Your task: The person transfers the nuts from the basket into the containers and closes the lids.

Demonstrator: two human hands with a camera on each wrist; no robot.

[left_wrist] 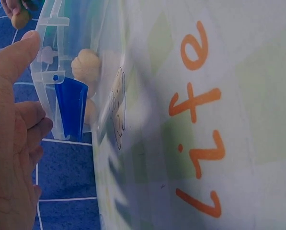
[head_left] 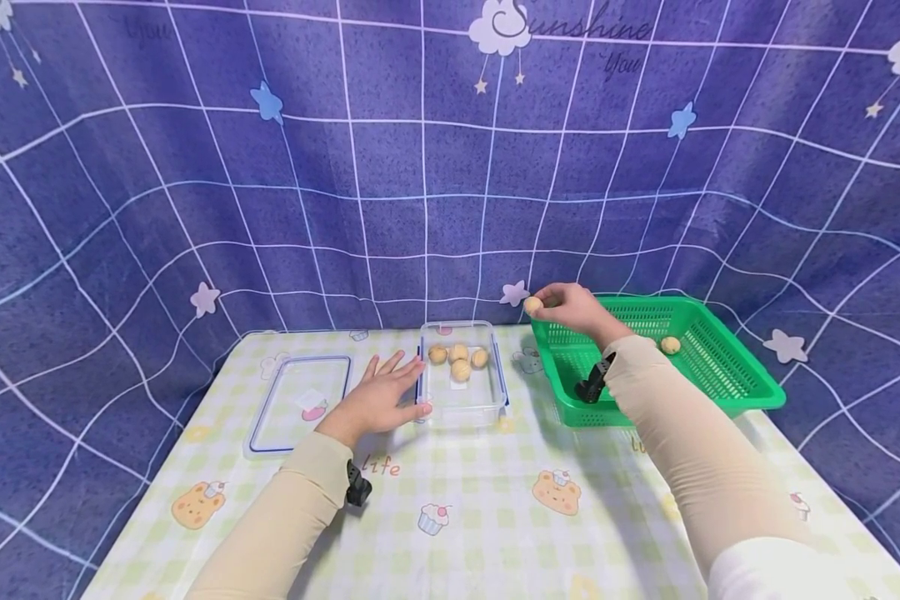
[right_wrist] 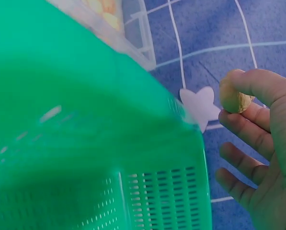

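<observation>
- Pinching a walnut (head_left: 532, 306), head view, right of centre: right hand (head_left: 573, 308); left hand (head_left: 378, 400) spread, empty, at the clear box (head_left: 487, 396).
- Left wrist: walnut, upper left, roundish; heading and long axis not discernible.
- Right wrist: walnut, right, clear of the palm; light pinch, low release seem advisable.

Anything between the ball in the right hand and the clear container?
Nothing visible blocks the tan ball pinched in the right hand, apart from the right wall of the clear container itself. The container's top is open, the lid lying to the left, and the left hand is at the container's left side, off that path.
</observation>
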